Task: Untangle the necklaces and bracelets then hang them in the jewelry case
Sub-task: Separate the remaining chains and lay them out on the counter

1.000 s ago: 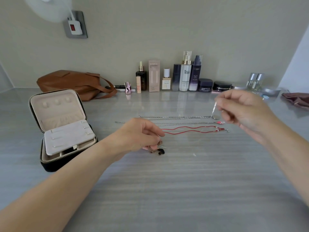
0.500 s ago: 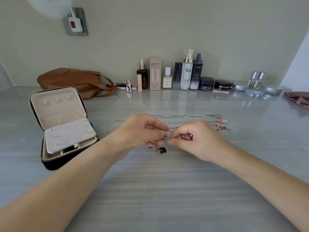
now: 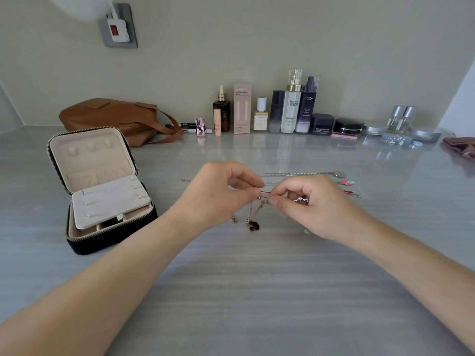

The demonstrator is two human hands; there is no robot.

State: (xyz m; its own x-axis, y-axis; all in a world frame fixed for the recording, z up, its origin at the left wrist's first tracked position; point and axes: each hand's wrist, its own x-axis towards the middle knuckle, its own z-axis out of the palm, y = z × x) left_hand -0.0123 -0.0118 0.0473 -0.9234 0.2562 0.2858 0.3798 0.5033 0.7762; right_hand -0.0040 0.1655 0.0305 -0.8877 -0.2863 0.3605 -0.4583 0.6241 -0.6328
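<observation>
Here, two bare forearms reach in over a grey streaked table [image 3: 244, 291] and meet near its middle. The left hand [image 3: 218, 194] has its fingers curled, thumb and fingertips pinched on a thin rose-gold chain [image 3: 250, 214]. The right hand [image 3: 316, 206], with a silver ring [image 3: 299, 199] on one finger, pinches the same tangle between thumb and forefinger, its fingertips almost touching the left's. The chain hangs down from the pinch, with a black pendant [image 3: 253, 225] at its low end; I cannot tell whether the pendant touches the table. Just behind the hands, a red cord [image 3: 350, 192] and two silver chains [image 3: 295, 173] lie stretched side by side on the table. Well to the left, the jewelry case [image 3: 102, 188] stands open, its lid leaning back and a pale padded tray inside. Along the far wall sit a brown leather bag [image 3: 115, 116] and a row of cosmetic bottles [image 3: 290, 106].
</observation>
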